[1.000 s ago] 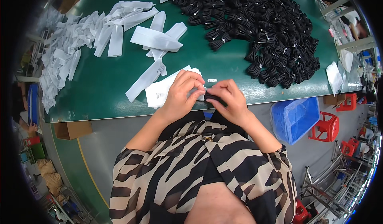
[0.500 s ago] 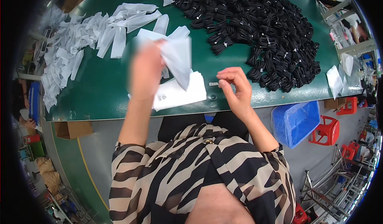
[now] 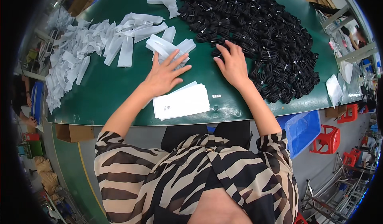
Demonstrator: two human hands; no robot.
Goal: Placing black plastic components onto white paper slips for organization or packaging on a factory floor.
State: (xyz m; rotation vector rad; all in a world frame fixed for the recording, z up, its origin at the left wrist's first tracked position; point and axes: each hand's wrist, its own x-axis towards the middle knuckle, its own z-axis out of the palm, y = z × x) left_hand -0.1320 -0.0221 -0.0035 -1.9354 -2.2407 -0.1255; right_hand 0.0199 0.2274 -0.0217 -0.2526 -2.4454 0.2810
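Note:
My left hand [image 3: 163, 75] lies with its fingers spread at the near edge of a few folded white bags [image 3: 161, 46]. Its fingertips touch or overlap the lowest bag. Just below it is a stack of flat white bags [image 3: 183, 102] with small dark print. My right hand [image 3: 233, 65] reaches to the near left edge of a large heap of coiled black cables [image 3: 255, 28], fingers apart and slightly bent. Nothing shows in its grasp, though its fingertips partly cover the nearest coil.
On the green table [image 3: 131, 88], a wide pile of crumpled white bags [image 3: 70, 60] spreads at the left. A small pale label [image 3: 216, 96] lies right of the stack. Beyond the table's near edge stand a lined blue bin [image 3: 301, 130] and a red stool [image 3: 328, 140].
My left hand has set down the white bag it held, beyond the stack, and now rests spread beside it. My right hand has moved away from me to the cable heap.

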